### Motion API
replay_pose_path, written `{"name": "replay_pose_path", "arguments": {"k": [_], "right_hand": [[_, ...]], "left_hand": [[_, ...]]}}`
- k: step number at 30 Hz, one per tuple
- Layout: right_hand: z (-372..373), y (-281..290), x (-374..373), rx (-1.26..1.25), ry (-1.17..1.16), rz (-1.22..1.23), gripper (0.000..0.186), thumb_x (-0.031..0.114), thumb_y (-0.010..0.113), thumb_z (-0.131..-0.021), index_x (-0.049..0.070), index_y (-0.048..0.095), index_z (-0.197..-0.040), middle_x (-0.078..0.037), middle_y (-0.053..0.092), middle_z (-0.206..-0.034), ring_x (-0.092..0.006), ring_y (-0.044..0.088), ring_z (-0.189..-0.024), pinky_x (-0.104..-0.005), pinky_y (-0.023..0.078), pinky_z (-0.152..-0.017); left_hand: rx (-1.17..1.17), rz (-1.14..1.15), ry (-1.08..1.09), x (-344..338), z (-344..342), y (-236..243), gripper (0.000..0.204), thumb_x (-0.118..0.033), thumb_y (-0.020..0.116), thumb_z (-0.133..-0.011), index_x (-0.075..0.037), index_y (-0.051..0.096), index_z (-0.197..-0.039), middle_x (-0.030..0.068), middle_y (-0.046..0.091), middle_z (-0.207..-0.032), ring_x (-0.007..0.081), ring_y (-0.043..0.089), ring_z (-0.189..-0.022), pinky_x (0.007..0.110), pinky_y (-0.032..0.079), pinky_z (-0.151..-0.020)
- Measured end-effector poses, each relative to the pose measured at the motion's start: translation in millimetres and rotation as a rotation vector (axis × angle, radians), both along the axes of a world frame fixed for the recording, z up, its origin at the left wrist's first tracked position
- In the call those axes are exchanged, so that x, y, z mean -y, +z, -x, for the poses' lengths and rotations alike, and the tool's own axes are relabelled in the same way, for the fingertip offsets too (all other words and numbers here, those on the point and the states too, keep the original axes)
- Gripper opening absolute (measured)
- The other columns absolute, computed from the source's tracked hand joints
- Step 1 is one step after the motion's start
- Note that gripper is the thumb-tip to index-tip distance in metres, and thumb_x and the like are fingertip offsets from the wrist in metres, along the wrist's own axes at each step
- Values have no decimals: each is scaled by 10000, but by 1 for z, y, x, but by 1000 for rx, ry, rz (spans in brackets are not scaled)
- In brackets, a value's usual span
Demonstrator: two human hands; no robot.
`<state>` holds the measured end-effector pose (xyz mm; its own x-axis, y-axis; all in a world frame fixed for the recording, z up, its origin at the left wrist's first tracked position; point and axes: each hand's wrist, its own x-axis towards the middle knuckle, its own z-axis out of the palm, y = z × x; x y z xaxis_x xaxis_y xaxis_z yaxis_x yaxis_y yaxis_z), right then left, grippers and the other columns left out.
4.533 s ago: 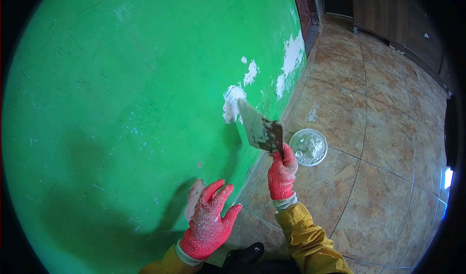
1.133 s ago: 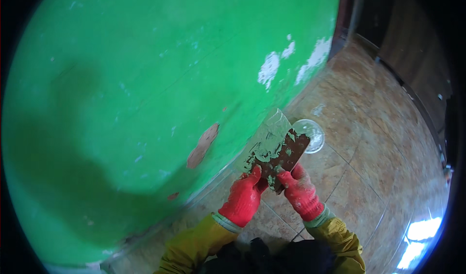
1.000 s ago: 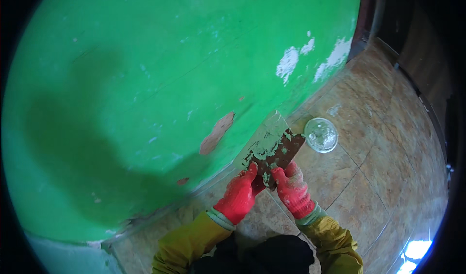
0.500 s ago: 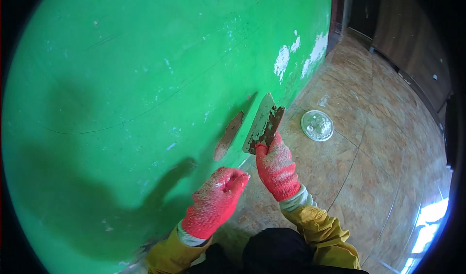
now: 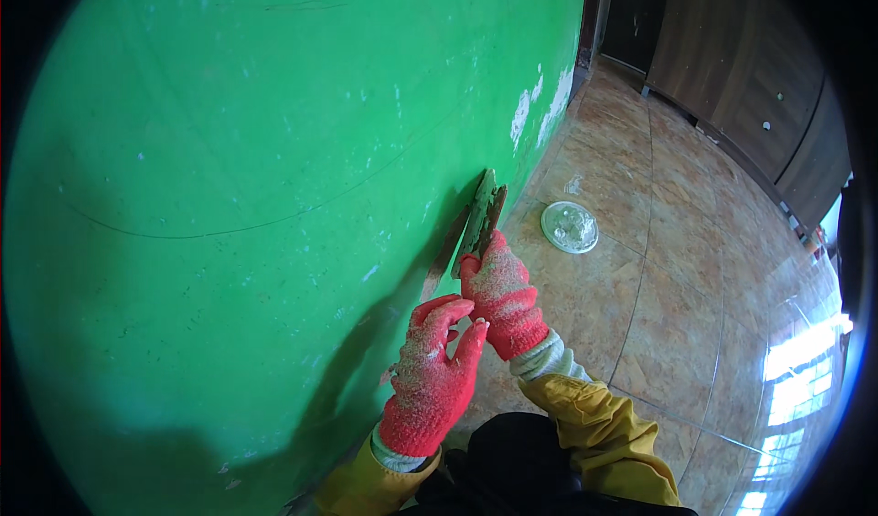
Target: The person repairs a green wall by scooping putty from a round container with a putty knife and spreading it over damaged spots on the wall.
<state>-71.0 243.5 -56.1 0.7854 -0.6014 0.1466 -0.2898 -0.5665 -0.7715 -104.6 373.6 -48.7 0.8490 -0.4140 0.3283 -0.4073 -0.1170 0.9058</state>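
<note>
My right hand (image 5: 503, 301), in a red, powdered glove, grips a wide putty knife (image 5: 480, 219) smeared with pale filler. The blade is tilted at the green wall (image 5: 229, 132), over a long flaked patch (image 5: 439, 264) that it partly hides; whether it touches, I cannot tell. My left hand (image 5: 425, 379), gloved alike, is beside the wall below the right one, fingers loosely bent, thumb apart from them, holding nothing I can see. On the tiled floor to the right stands a round white container (image 5: 570, 228) of white filler. White filler patches (image 5: 553, 104) mark the wall farther along.
Tan floor tiles (image 5: 677, 315) run along the wall, with glare at the right. A dark wooden cabinet (image 5: 732, 86) on short legs stands along the far right side. A dark doorway (image 5: 631, 13) is at the back, past the wall's end.
My left hand has let go of the knife and dropped lower. My right hand has raised the knife toward the flaked patch and turned it more edge-on. The view has shifted.
</note>
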Motion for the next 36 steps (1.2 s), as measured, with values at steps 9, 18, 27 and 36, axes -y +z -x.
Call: {"name": "replay_pose_path", "arguments": {"k": [9, 18, 27, 36], "right_hand": [[-4, -1, -6, -76, 89, 223, 375, 171, 568, -829, 22, 469, -1158, -207, 623, -820, -402, 618, -790, -485, 483, -665], [16, -8, 0, -16, 216, 91, 359, 158, 575, -823, 51, 489, -1154, -202, 615, -814, -394, 614, -786, -468, 479, -646], [39, -3, 14, 55, 56, 231, 422, 162, 598, -812, 60, 482, -1205, -181, 635, -910, -384, 624, -802, -466, 495, -672], [32, -11, 12, 149, 62, 136, 362, 137, 584, -820, 60, 506, -1166, -212, 623, -896, -407, 611, -821, -474, 489, -679]], "left_hand": [[-39, 96, 8, -12, -1, -1, 220, 16, 572, -870, -3, 560, -1088, 106, 509, -1175, 153, 549, -993, 257, 484, -802], [-73, 138, -17, -5, -1, -2, 219, 30, 565, -860, -3, 569, -1077, 109, 520, -1157, 149, 549, -980, 250, 480, -791], [-99, 138, -24, -3, 2, 2, 200, 40, 565, -853, -7, 567, -1048, 115, 524, -1160, 155, 552, -985, 254, 478, -795], [-46, 144, -41, -5, 0, 1, 186, 41, 563, -854, -10, 565, -1033, 118, 525, -1158, 162, 545, -1015, 256, 477, -796]]}}
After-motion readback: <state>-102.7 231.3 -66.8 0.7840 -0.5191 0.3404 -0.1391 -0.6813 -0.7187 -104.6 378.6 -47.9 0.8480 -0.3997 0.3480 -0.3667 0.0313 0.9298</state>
